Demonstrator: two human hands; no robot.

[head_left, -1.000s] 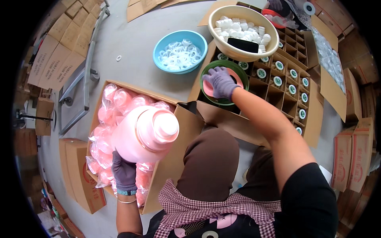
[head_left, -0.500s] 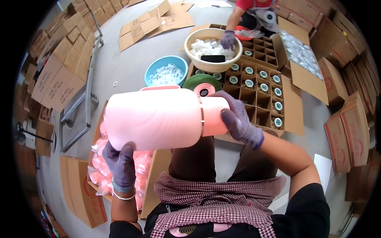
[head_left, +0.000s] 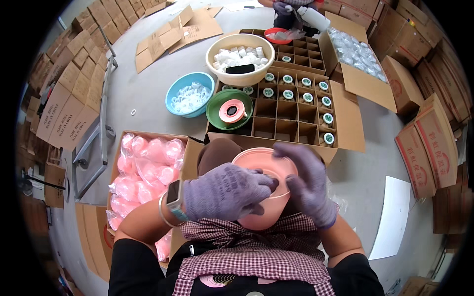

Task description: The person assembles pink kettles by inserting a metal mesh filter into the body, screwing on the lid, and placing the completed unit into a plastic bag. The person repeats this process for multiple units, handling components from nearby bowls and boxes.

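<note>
A pink plastic jug (head_left: 264, 217) stands upright at my lap, its wide round top facing up. My left hand (head_left: 227, 192), in a grey-purple glove, reaches across the top with bent fingers at its centre; whatever they pinch is hidden. Over the jug's right rim is my gloved right hand (head_left: 308, 185), thumb and fingers apart, slightly blurred. Just ahead, a pink round lid with a dark centre (head_left: 232, 111) lies in a green basin (head_left: 214, 116). Left of my knees, a carton (head_left: 190, 148) holds several pink parts in clear bags (head_left: 148, 170).
A blue basin (head_left: 173, 93) holds white rings, and a cream basin (head_left: 212, 54) holds white pieces and a phone (head_left: 240, 69). Beyond them are a divided carton (head_left: 308, 132) of bottles and a co-worker's gloved hands (head_left: 283, 8). A metal trolley (head_left: 101, 133) stands left.
The pink jug has turned from lying sideways to upright and come down to my lap. My left hand has moved from its base to its top. The co-worker's hand has left the cream basin.
</note>
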